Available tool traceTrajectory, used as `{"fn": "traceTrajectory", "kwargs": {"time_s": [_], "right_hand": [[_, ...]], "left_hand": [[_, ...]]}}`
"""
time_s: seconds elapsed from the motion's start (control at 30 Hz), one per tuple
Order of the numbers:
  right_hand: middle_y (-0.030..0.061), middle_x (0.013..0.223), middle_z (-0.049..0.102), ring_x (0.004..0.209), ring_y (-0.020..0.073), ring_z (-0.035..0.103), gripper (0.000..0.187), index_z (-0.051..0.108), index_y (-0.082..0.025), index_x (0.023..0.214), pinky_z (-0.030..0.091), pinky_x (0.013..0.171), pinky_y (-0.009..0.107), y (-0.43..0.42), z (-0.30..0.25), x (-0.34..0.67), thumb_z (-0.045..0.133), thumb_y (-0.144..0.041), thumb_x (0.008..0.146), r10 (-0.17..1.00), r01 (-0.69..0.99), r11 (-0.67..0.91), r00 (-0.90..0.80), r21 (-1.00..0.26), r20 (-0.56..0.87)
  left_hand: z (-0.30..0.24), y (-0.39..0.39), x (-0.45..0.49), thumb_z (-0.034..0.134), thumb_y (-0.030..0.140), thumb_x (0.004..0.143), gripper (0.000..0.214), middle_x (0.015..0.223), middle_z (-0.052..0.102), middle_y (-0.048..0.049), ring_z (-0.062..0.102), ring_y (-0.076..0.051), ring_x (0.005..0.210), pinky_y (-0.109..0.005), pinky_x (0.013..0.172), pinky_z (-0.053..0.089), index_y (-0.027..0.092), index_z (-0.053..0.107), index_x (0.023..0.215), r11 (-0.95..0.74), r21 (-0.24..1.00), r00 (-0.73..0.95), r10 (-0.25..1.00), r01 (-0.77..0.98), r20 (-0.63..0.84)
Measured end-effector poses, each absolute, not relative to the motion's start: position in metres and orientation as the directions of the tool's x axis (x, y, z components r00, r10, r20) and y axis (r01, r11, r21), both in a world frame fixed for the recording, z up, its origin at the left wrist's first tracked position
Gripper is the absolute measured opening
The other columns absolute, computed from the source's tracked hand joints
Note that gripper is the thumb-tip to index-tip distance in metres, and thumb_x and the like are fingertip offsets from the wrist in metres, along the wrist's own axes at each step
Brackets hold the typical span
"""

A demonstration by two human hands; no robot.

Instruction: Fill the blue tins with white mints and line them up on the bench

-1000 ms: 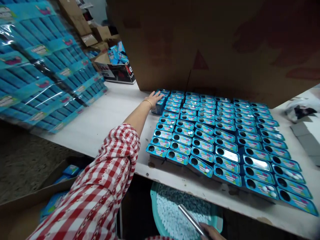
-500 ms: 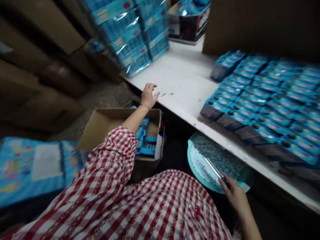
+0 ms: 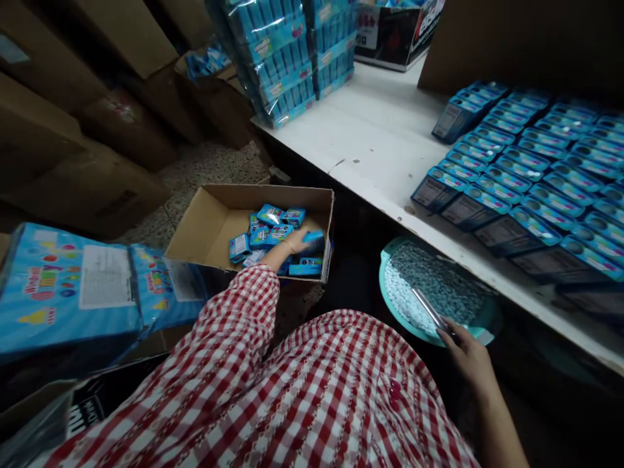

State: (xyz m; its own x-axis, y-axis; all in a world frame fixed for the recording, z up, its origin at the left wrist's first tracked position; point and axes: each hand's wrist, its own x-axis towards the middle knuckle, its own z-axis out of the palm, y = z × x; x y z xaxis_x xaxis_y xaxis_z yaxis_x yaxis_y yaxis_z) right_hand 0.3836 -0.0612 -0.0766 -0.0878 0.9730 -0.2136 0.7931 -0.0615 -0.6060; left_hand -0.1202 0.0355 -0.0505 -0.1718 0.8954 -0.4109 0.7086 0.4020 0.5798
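My left hand (image 3: pixel 296 242) is down inside an open cardboard box (image 3: pixel 199 227), its fingers closed on a small blue candy box (image 3: pixel 313 236). Several similar blue packets (image 3: pixel 270 214) lie loose under and beside it. My right hand (image 3: pixel 468 357) grips the dark handle of a narrow, shiny metal scoop-like tool (image 3: pixel 426 305). That tool's tip is over a turquoise basin (image 3: pixel 385 286) of small white pellets (image 3: pixel 407 292). Part of the basin sits in shadow beneath the table edge.
A white table (image 3: pixel 375 123) runs along the right, bearing rows of blue boxes (image 3: pixel 507 175) and stacked wrapped packs (image 3: pixel 283 65). Large blue printed packages (image 3: pixel 63 325) stand at left. Brown cartons (image 3: pixel 82 162) fill the back left. A black printed carton (image 3: pixel 390 36) stands at the table's far end.
My left hand has moved from above the table edge down into the cardboard box and taken hold of a small candy box. My right hand still holds the metal tool over the basin.
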Motion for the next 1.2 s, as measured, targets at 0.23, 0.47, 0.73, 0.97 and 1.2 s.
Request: {"fn": "traceTrajectory", "kwargs": {"time_s": [0.23, 0.47, 0.73, 0.97, 1.2], "right_hand": [[0.0092, 0.102, 0.069, 0.097, 0.0261, 0.062, 0.053, 0.067, -0.018, 0.102, 0.049, 0.083, 0.037, -0.057, -0.093, 0.396, 0.049, -0.057, 0.07, 0.966, 0.788, -0.111, -0.058, -0.605, -0.253], [0.0106, 0.105, 0.067, 0.095, 0.025, 0.062, 0.046, 0.065, -0.016, 0.106, 0.046, 0.085, 0.039, -0.042, -0.085, 0.386, 0.048, -0.045, 0.074, 0.981, 0.765, -0.075, -0.058, -0.639, -0.185], [0.0103, 0.106, 0.066, 0.094, 0.0214, 0.061, 0.041, 0.06, -0.015, 0.114, 0.046, 0.083, 0.034, -0.051, -0.079, 0.388, 0.047, -0.034, 0.081, 0.979, 0.808, -0.045, -0.082, -0.588, -0.187], [0.0144, 0.102, 0.063, 0.091, 0.024, 0.059, 0.038, 0.056, -0.014, 0.12, 0.045, 0.076, 0.035, -0.051, -0.06, 0.401, 0.04, -0.023, 0.087, 0.966, 0.988, 0.063, -0.096, -0.139, -0.239], [0.0132, 0.099, 0.062, 0.098, 0.021, 0.057, 0.031, 0.063, -0.008, 0.105, 0.039, 0.086, 0.033, -0.022, -0.085, 0.376, 0.036, -0.013, 0.09, 0.938, 0.945, 0.01, -0.122, -0.327, -0.325]], "left_hand": [[0.029, 0.013, -0.105, 0.051, 0.036, 0.079, 0.046, 0.095, 0.06, -0.0033, 0.056, -0.01, 0.059, -0.021, 0.046, 0.045, 0.03, 0.042, 0.123, 0.41, 0.911, -0.153, 0.898, -0.041, -0.412], [0.043, -0.013, -0.009, 0.066, 0.034, 0.065, 0.045, 0.092, 0.062, -0.0061, 0.056, -0.011, 0.061, -0.018, 0.043, 0.042, 0.02, 0.058, 0.107, 0.533, 0.831, 0.153, 0.845, -0.158, -0.513], [0.011, -0.032, 0.039, 0.079, 0.021, 0.048, 0.102, 0.126, 0.056, -0.0071, 0.056, -0.027, 0.112, -0.038, 0.089, 0.049, 0.034, 0.031, 0.136, 0.488, 0.852, 0.443, 0.817, -0.191, -0.368], [-0.017, -0.031, 0.058, 0.079, 0.033, 0.051, 0.06, 0.104, 0.066, -0.0082, 0.062, -0.026, 0.098, -0.042, 0.085, 0.051, 0.02, 0.055, 0.105, 0.545, 0.821, 0.322, 0.818, -0.169, -0.476], [-0.038, -0.026, 0.056, 0.076, 0.035, 0.057, 0.052, 0.101, 0.066, -0.0049, 0.062, -0.022, 0.097, -0.038, 0.085, 0.052, 0.02, 0.052, 0.1, 0.443, 0.89, 0.131, 0.894, -0.11, -0.429]]}}
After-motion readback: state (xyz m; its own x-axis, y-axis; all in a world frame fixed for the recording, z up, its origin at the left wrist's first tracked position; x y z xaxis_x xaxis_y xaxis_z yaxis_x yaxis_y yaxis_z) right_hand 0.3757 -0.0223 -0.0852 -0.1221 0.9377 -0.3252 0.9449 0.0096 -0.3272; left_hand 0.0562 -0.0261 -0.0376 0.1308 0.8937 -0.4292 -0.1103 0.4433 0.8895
